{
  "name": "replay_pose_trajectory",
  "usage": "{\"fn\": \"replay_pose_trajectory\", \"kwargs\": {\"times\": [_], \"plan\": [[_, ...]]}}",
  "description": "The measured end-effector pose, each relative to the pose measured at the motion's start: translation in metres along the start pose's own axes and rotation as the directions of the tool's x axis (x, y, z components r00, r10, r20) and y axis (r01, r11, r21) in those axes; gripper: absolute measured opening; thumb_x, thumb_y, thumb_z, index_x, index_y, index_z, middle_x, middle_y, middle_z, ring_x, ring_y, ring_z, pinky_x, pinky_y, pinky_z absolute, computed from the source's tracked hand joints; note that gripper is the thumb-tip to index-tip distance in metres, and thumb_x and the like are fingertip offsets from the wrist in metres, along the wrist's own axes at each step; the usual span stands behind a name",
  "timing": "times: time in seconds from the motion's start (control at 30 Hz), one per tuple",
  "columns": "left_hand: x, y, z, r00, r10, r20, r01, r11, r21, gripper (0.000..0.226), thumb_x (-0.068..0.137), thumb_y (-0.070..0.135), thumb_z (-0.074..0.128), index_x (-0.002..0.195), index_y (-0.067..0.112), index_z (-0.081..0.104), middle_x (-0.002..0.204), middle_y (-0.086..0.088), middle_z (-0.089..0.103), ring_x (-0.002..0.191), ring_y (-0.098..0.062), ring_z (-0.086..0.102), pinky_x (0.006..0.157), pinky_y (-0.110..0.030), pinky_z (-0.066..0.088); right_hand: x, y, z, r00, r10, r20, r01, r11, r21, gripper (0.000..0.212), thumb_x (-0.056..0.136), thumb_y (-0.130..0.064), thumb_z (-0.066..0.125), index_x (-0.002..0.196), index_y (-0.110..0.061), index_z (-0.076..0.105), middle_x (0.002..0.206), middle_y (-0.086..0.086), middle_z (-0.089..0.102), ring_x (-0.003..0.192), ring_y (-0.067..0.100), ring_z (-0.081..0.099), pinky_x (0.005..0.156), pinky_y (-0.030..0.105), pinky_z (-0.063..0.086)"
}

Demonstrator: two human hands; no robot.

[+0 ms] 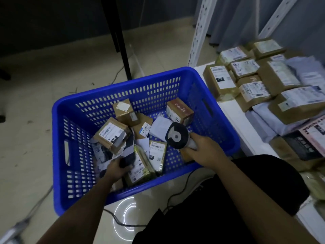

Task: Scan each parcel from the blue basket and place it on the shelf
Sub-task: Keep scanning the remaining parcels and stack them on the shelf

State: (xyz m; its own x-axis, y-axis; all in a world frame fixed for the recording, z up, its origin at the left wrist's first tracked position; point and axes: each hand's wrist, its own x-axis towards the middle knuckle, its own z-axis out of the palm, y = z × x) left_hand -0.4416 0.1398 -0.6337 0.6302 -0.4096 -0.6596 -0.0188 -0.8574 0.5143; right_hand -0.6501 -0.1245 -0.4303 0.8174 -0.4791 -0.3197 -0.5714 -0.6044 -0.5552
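Parcel (130,160), dark, lay at blue basket (123,80) near-left corner, gripped by left hand (115,169). Right hand (204,151) clenched scanner (176,136) above basket. Risk: loose neighbouring mailers snagging, lifting together, causing mis-scan.

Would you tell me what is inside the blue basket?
The blue basket holds several brown boxes and labelled parcels. Whatever lies beneath them, or under the left hand, is hidden.

Both arms extended forward and down, both hands closed.
The left hand (117,167) reaches lower on the left, fingers curled around a dark item; the right hand (204,149), higher and to the right, is wrapped around a handle, bare forearm angled inward.
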Motion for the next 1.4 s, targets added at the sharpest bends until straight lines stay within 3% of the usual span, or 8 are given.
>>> {"fn": "replay_pose_trajectory", "kwargs": {"times": [0.17,0.33,0.63,0.73,0.9,1.03,1.23,1.4], "plan": [[-0.019,0.035,-0.001,0.997,0.058,-0.054,-0.046,0.978,0.206,0.077,0.074,0.045,0.075,0.137,0.016,0.043,0.138,-0.011,0.047,0.122,-0.031,0.049,0.1,-0.044,0.044,0.006,-0.01,0.01,0.998,-0.005,0.059,0.003,0.999,0.033,0.031,0.094,-0.036,0.057,0.12,-0.021,0.055,0.1,0.006,0.066,0.087,0.027,0.06,0.074,0.041,0.051],[-0.023,0.069,-0.006,0.969,0.188,-0.157,-0.11,0.907,0.407,0.017,0.096,0.017,0.045,0.105,0.012,0.059,0.102,-0.011,0.066,0.094,-0.028,0.064,0.081,-0.041,0.052,0.008,-0.007,0.011,0.998,0.007,0.055,-0.011,0.998,0.065,0.031,0.092,-0.038,0.059,0.117,-0.02,0.056,0.097,0.007,0.066,0.085,0.027,0.061,0.075,0.044,0.052],[-0.082,0.205,-0.018,0.791,0.514,-0.331,-0.609,0.71,-0.352,0.052,0.091,0.045,0.049,0.087,-0.006,0.058,0.077,-0.033,0.057,0.066,-0.039,0.058,0.063,-0.052,0.05,0.013,-0.009,-0.003,0.945,0.254,-0.208,-0.051,0.74,0.671,0.04,0.084,-0.025,0.073,0.118,-0.03,0.053,0.109,-0.012,0.061,0.1,0.008,0.059,0.087,0.029,0.051],[-0.097,0.25,-0.012,0.825,0.509,-0.247,-0.555,0.645,-0.526,0.059,0.086,0.05,0.053,0.09,-0.008,0.055,0.082,-0.036,0.056,0.072,-0.042,0.059,0.073,-0.06,0.05,0.01,-0.008,-0.015,0.921,0.28,-0.272,0.032,0.64,0.768,0.047,0.078,-0.014,0.078,0.111,-0.035,0.052,0.101,-0.021,0.059,0.084,-0.013,0.058,0.07,0.007,0.049],[-0.126,0.303,0.013,0.861,0.496,0.11,-0.236,0.583,-0.778,0.028,0.101,0.024,0.045,0.105,0.004,0.064,0.095,-0.007,0.069,0.083,-0.015,0.066,0.075,-0.033,0.057,0.005,0.003,-0.021,0.87,0.375,-0.318,0.045,0.584,0.811,0.057,0.07,-0.006,0.083,0.122,-0.013,0.059,0.105,-0.001,0.07,0.093,0.011,0.069,0.082,0.035,0.059],[-0.13,0.31,0.022,0.809,0.528,0.259,-0.062,0.514,-0.855,0.027,0.103,0.018,0.04,0.109,0.013,0.065,0.108,-0.002,0.071,0.099,-0.012,0.067,0.084,-0.022,0.055,-0.003,0.012,-0.028,0.823,0.415,-0.388,0.077,0.596,0.8,0.043,0.079,-0.006,0.077,0.119,-0.01,0.06,0.105,0.001,0.069,0.098,0.018,0.066,0.081,0.033,0.056],[-0.113,0.303,0.012,0.768,0.64,0.008,-0.568,0.687,-0.454,0.043,0.097,0.013,0.05,0.138,0.025,0.041,0.139,0.006,0.042,0.126,-0.01,0.042,0.088,-0.01,0.045,-0.017,0.024,-0.047,0.825,0.429,-0.369,0.161,0.447,0.88,0.024,0.084,-0.005,0.071,0.095,-0.025,0.061,0.09,-0.015,0.063,0.071,-0.008,0.062,0.059,0.008,0.05],[-0.088,0.318,-0.012,0.684,0.719,0.126,-0.729,0.681,0.067,0.059,0.092,0.029,0.059,0.143,0.036,0.032,0.159,0.011,0.008,0.147,-0.015,0.0,0.119,-0.051,0.005,-0.024,0.03,-0.053,0.848,0.445,-0.288,0.146,0.326,0.934,0.031,0.082,-0.012,0.073,0.11,-0.022,0.063,0.104,-0.005,0.07,0.086,0.006,0.069,0.065,0.018,0.055]]}}
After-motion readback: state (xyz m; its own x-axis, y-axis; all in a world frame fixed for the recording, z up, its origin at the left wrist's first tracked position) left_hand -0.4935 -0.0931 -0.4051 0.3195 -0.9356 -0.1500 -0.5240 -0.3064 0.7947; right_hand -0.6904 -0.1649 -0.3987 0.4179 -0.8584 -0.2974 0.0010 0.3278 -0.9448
